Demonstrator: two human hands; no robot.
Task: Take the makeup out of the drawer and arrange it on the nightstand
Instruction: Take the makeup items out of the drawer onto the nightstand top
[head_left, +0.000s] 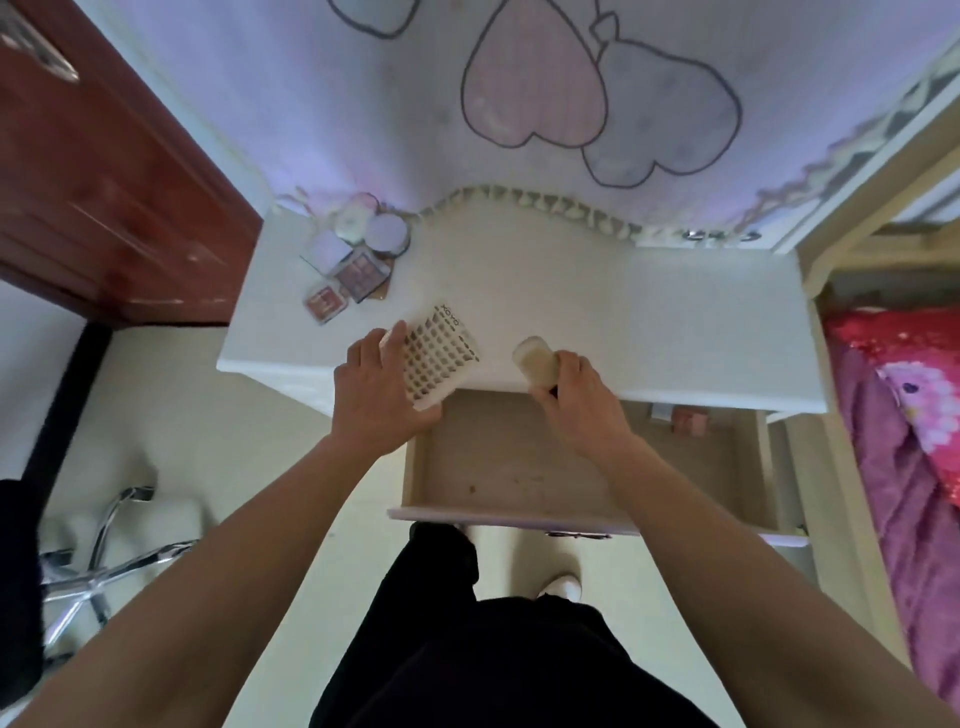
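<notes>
My left hand (382, 384) grips a white palette with a grid of brown squares (439, 356), held over the front edge of the white nightstand (649, 312). My right hand (571, 395) holds a small beige bottle (535, 358) tilted above the same edge. Below both hands the drawer (519, 467) stands pulled out; a small pink item (691, 420) lies at its back right. Several makeup pieces are grouped at the nightstand's back left: a round compact (387, 233), a square white case (327, 249), an eyeshadow palette (363, 270) and a blush pan (324, 300).
A dark red wooden cabinet (93, 182) stands to the left. A chrome chair base (104, 566) is on the floor at lower left. A bed with pink and purple bedding (904, 415) flanks the right side. Heart-patterned wall behind.
</notes>
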